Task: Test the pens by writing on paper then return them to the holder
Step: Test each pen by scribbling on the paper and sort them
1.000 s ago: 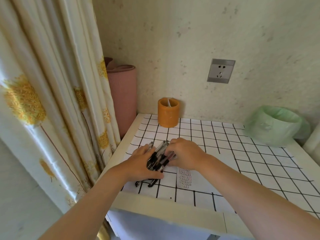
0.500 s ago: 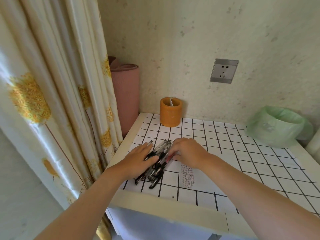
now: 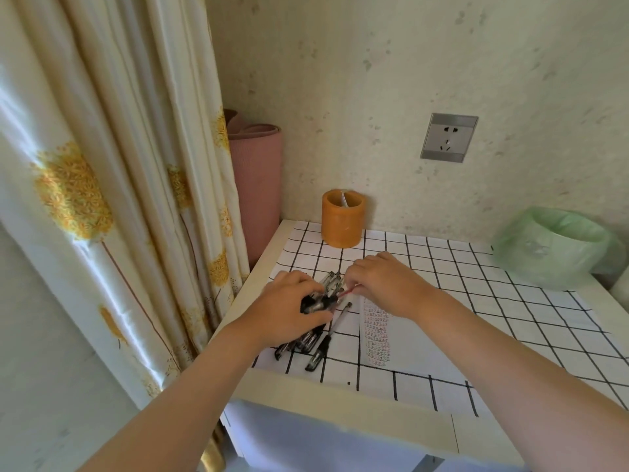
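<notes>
- My left hand lies over the heap of pens near the table's left edge. The fingers and thumb curl round several barrels and grip them as a bundle.
- My right hand is just beside it, fingers bent down and pinching what looks like a thin red pen at the heap's right side. The fingertips themselves are hidden, so I judge the pinch from the shaft that comes out under them.
- One loose pen lies slantwise on its own, just right of the bundle and touching neither hand.
- The paper lies flat under my right wrist. A narrow column of small written marks runs down its left part, so I judge that a fair share of the testing is done.
- The orange holder stands upright at the back of the table, well apart from the pens. It looks nearly empty: I see only one pale sliver inside, and I cannot tell what it is.
- So the return step is barely begun, if at all. Nearly every pen is on the table, not in the holder.
- I cannot tell which pens in the heap have been tried.
- What is left, as I judge it, is to test any untried pens on the paper and then carry them all back to the holder, the loose one included.
</notes>
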A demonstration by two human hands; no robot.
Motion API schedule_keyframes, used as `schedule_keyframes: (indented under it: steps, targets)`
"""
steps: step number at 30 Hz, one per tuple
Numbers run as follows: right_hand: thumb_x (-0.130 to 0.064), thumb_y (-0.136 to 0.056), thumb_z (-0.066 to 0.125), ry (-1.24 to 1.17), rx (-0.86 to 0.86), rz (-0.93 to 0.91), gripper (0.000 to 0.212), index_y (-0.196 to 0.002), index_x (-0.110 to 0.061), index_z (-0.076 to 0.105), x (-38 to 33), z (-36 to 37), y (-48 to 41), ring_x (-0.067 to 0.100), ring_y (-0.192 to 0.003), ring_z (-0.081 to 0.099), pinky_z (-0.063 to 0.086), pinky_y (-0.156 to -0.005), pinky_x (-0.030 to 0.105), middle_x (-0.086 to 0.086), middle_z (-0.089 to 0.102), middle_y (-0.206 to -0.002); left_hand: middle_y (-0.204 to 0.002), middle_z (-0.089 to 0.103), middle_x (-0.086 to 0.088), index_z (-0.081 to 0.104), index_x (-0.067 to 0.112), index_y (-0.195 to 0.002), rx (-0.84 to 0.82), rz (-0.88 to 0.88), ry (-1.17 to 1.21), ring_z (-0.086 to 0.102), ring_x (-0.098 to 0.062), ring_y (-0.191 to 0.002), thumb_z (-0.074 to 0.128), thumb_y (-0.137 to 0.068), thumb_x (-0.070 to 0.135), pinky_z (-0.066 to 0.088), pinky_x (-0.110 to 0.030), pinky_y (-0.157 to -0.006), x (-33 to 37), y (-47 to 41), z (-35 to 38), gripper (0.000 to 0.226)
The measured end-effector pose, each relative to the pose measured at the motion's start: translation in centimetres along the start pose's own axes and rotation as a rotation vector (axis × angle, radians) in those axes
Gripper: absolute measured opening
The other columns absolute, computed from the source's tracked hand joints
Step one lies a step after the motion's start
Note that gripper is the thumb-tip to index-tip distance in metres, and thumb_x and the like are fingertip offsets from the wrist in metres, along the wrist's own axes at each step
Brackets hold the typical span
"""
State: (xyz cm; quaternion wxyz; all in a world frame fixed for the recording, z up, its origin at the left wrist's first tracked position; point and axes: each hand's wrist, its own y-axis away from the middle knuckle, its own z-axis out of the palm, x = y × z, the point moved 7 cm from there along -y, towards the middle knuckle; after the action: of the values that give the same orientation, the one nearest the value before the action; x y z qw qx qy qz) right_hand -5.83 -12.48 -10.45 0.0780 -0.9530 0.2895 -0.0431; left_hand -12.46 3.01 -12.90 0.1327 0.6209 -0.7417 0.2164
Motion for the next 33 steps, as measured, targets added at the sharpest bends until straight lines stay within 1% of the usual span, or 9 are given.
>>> schedule_keyframes:
  steps: [3, 5, 10, 12, 15, 19, 24, 29, 33]
  targets:
    - [-0.027, -0.099, 0.055, -0.096, 0.022, 0.123, 0.003, -0.102, -0.027, 0.056, 1.6, -1.2, 1.1, 0.011, -0.087, 0.054, 0.04, -0.085, 0.032, -0.01, 0.061, -0.097, -0.089, 0.061, 0.02, 0.065, 0.04, -0.11, 0.092, 0.034, -0.021, 0.051, 0.0, -0.085, 0.063, -0.088, 0.051, 0.039, -0.028, -0.082, 1.3, -0.5, -1.3, 0.024]
    - [-0.021, -0.098, 0.053, -0.215, 0.023, 0.198, 0.009, -0.104, -0.027, 0.051, 2.0, -1.5, 2.0, 0.008, -0.077, 0.052, 0.042, -0.071, 0.03, -0.01, 0.058, -0.092, -0.074, 0.062, 0.017, 0.068, 0.04, -0.105, 0.117, -0.004, 0.04, 0.054, -0.003, -0.068, 0.063, -0.092, 0.038, 0.04, -0.027, -0.064, 2.0, -0.9, -1.7, 0.014]
    - [-0.021, -0.093, 0.049, -0.316, -0.004, 0.28, 0.021, -0.112, -0.028, 0.052, 1.3, -2.0, 3.3, 0.011, -0.073, 0.052, 0.041, -0.061, 0.031, -0.008, 0.053, -0.088, -0.072, 0.067, 0.012, 0.067, 0.04, -0.098, 0.083, -0.027, 0.155, 0.061, -0.006, -0.066, 0.061, -0.094, 0.034, 0.044, -0.023, -0.057, 4.4, -2.3, -0.9, 0.01]
    - [-0.031, -0.094, 0.05, -0.259, 0.011, 0.327, 0.017, -0.106, -0.025, 0.06, 1.9, -2.2, 4.2, 0.016, -0.078, 0.054, 0.041, -0.064, 0.032, -0.007, 0.053, -0.089, -0.087, 0.067, 0.015, 0.064, 0.039, -0.114, 0.097, -0.043, 0.162, 0.061, -0.005, -0.078, 0.063, -0.093, 0.035, 0.045, -0.02, -0.066, 5.2, -2.8, -0.5, 0.022]
    - [-0.042, -0.099, 0.046, -0.259, 0.011, 0.45, 0.024, -0.105, -0.026, 0.064, 4.2, -1.6, 6.7, 0.017, -0.08, 0.055, 0.042, -0.065, 0.033, -0.008, 0.055, -0.089, -0.128, 0.056, 0.009, 0.041, 0.027, -0.147, 0.071, -0.041, 0.106, 0.049, -0.011, -0.117, 0.066, -0.092, 0.039, 0.043, -0.029, -0.097, 6.6, -3.7, 1.1, 0.062]
    - [-0.036, -0.101, 0.047, -0.281, -0.032, 0.51, 0.026, -0.118, -0.03, 0.066, 6.9, 0.0, 10.8, 0.02, -0.093, 0.059, 0.047, -0.075, 0.034, -0.006, 0.059, -0.104, -0.151, 0.04, 0.005, 0.033, 0.025, -0.151, -0.135, 0.036, -0.016, 0.033, -0.017, -0.138, 0.067, -0.086, 0.052, 0.03, -0.036, -0.111, 9.4, -4.2, 5.0, 0.078]
    - [-0.034, -0.098, 0.052, -0.281, -0.061, 0.568, 0.023, -0.116, -0.032, 0.067, 8.9, 1.6, 14.6, 0.02, -0.106, 0.063, 0.051, -0.088, 0.037, -0.007, 0.07, -0.116, -0.164, 0.016, 0.005, 0.014, 0.022, -0.158, -0.42, 0.053, -0.216, 0.013, -0.019, -0.15, 0.065, -0.075, 0.069, 0.016, -0.04, -0.119, 10.3, -4.8, 9.5, 0.108]
    - [-0.037, -0.094, 0.052, -0.24, -0.056, 0.568, 0.028, -0.119, -0.041, 0.064, 10.1, 1.3, 15.5, 0.016, -0.108, 0.063, 0.051, -0.089, 0.033, -0.013, 0.07, -0.118, -0.165, 0.009, 0.004, 0.021, 0.025, -0.156, -0.456, 0.062, -0.209, 0.005, -0.017, -0.15, 0.065, -0.075, 0.07, 0.016, -0.04, -0.118, 10.8, -5.7, 10.7, 0.103]
    - [-0.029, -0.097, 0.05, -0.266, -0.044, 0.544, 0.028, -0.116, -0.037, 0.067, 10.6, 0.9, 15.1, 0.014, -0.103, 0.06, 0.05, -0.084, 0.033, -0.013, 0.066, -0.115, -0.162, 0.018, 0.004, 0.023, 0.027, -0.155, -0.424, 0.049, -0.192, 0.014, -0.019, -0.147, 0.062, -0.074, 0.074, 0.021, -0.04, -0.116, 11.2, -6.4, 10.7, 0.102]
